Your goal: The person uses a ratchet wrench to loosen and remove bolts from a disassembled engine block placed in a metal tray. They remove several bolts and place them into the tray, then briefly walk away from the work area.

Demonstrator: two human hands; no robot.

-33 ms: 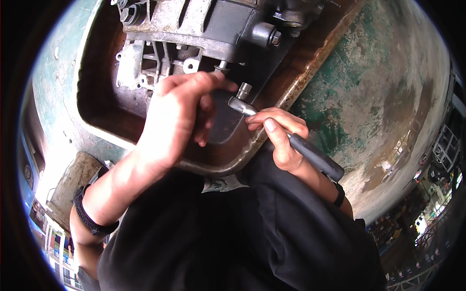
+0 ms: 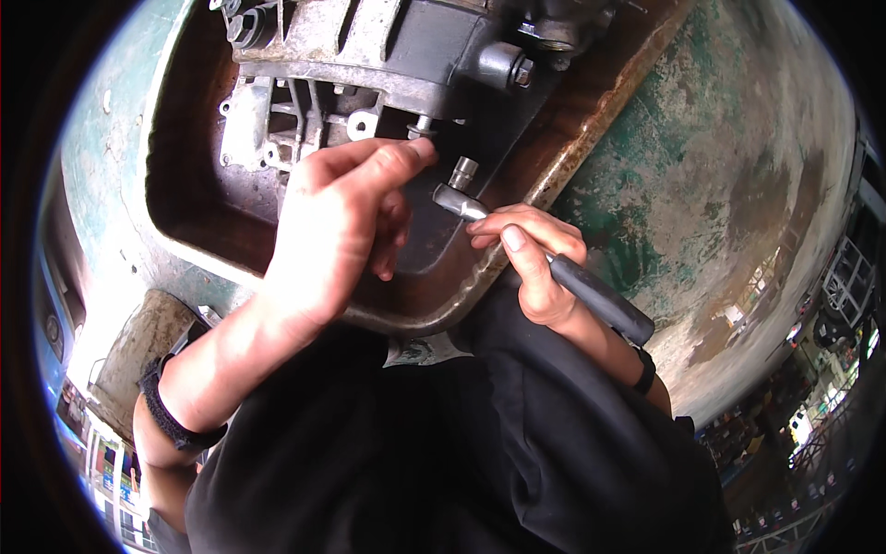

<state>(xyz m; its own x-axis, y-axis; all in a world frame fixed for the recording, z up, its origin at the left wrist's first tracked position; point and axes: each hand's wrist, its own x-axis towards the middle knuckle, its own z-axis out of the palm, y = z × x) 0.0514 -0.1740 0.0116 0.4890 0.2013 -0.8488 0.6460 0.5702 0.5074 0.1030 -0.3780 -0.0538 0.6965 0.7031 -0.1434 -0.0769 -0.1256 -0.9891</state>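
A bolt (image 2: 423,127) with a wide collar sticks out of the lower edge of a grey metal gearbox-like housing (image 2: 369,55). My left hand (image 2: 341,198) is at its outer end, thumb and forefinger closed on the bolt; the other fingers curl below, partly hidden behind the hand. To the right, my right hand (image 2: 540,249) grips a ratchet wrench (image 2: 461,200) by its neck. Its black handle (image 2: 600,297) slants down past my palm. A shiny socket (image 2: 464,173) sits on the ratchet head, pointing up and apart from the bolt.
The housing lies in a deep rusty tray with a raised rim (image 2: 591,134), close in front of my body. Around the tray is a worn green metal surface (image 2: 683,203). A dirty cylinder (image 2: 143,346) stands by my left forearm.
My left forefinger, stretched out to the right beside the bolt a moment before, has drawn in behind the thumb. The right hand and ratchet wrench have stayed put.
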